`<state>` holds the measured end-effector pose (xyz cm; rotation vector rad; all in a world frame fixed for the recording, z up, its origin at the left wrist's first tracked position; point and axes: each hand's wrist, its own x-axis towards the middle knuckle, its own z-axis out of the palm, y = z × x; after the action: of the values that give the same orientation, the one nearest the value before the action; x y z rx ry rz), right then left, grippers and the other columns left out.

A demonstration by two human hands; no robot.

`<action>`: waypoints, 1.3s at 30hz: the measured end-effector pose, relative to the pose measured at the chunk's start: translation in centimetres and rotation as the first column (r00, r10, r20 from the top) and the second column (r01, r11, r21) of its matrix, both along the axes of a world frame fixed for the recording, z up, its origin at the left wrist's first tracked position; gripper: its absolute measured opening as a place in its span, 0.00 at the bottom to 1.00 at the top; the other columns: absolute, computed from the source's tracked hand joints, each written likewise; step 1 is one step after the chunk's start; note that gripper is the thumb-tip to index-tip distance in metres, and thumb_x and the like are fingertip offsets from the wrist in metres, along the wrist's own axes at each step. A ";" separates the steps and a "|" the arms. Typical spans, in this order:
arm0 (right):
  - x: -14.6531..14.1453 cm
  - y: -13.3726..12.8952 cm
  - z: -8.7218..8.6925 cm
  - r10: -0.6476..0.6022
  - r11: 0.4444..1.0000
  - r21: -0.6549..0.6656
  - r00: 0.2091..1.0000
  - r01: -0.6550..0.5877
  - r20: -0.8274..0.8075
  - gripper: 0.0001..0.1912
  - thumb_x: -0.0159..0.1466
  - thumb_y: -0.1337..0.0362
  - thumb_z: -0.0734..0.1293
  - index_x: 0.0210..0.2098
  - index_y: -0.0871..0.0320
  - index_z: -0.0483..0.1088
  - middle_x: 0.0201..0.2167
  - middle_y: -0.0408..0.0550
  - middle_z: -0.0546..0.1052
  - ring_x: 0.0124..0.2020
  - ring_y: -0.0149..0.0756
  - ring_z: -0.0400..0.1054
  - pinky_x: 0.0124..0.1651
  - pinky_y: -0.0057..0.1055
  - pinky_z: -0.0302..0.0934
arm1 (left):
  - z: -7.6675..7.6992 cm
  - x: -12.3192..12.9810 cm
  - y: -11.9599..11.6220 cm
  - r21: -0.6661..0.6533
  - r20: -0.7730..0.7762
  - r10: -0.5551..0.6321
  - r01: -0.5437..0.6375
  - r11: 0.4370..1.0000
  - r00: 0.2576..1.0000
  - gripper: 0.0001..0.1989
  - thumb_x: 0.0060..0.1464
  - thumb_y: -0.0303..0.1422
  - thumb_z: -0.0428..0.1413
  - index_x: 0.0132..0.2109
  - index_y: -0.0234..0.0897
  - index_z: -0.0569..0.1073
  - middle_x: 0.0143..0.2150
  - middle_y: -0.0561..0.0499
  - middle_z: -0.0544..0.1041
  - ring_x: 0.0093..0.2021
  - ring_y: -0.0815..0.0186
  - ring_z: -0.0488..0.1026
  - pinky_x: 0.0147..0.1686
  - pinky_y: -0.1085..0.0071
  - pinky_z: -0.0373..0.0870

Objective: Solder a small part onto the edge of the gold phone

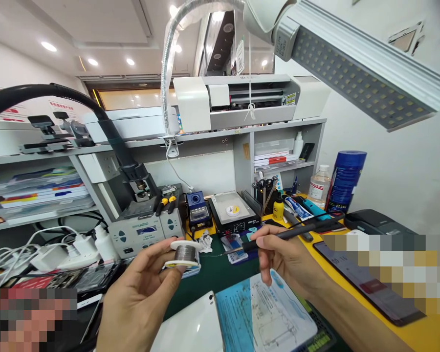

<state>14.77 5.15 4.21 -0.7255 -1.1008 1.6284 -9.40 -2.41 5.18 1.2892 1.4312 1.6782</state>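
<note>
My left hand (141, 288) is closed round a spool of solder wire (185, 253), its white rims between thumb and fingers. A thin strand of wire runs from the spool to the right. In my right hand (284, 252) is a black soldering iron (275, 237), gripped like a pen and pointing left. Its metal tip is at or very close to the end of the strand; whether they touch I cannot tell. Below both hands lie a white panel (192, 325) and a blue and white printed sheet (264, 313) on the green mat (205, 275).
Behind the hands stand a grey soldering station (143, 232), a small blue station (198, 210) and a flat hot plate (231, 208). A phone (366, 281) lies at right on the yellow surface. An LED lamp (359, 68) hangs overhead. Chargers and cables (62, 252) crowd the left.
</note>
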 end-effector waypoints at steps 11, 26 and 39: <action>0.2 0.2 -0.4 0.024 1.000 0.014 1.000 -0.024 -0.014 0.05 0.58 0.64 0.72 0.32 0.59 0.76 0.15 0.40 0.76 0.12 0.33 0.71 0.15 0.25 0.65 | -0.2 -0.2 -0.2 -0.020 0.014 -0.022 0.022 1.000 1.000 0.23 0.51 0.43 0.68 0.51 0.40 0.76 0.52 0.46 0.84 0.50 0.60 0.82 0.49 0.74 0.79; 0.0 0.0 -0.2 0.010 1.000 0.005 1.000 -0.010 -0.002 0.06 0.56 0.63 0.73 0.30 0.60 0.75 0.14 0.41 0.76 0.11 0.33 0.70 0.14 0.25 0.64 | -0.3 -0.2 0.1 0.020 0.000 0.001 -0.001 1.000 1.000 0.22 0.48 0.41 0.69 0.49 0.40 0.78 0.48 0.46 0.85 0.46 0.55 0.83 0.45 0.68 0.82; 0.0 0.2 -0.7 0.005 1.000 0.011 1.000 -0.005 -0.013 0.06 0.58 0.63 0.71 0.32 0.60 0.74 0.14 0.40 0.75 0.11 0.33 0.69 0.14 0.25 0.63 | 0.7 0.5 0.1 -0.001 0.034 0.037 -0.037 0.999 0.999 0.24 0.42 0.44 0.71 0.45 0.37 0.80 0.45 0.42 0.86 0.45 0.51 0.84 0.41 0.67 0.83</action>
<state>14.80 5.37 3.56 -0.7052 -1.1020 1.6280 -8.94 -2.30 5.86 1.2353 1.4441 1.7152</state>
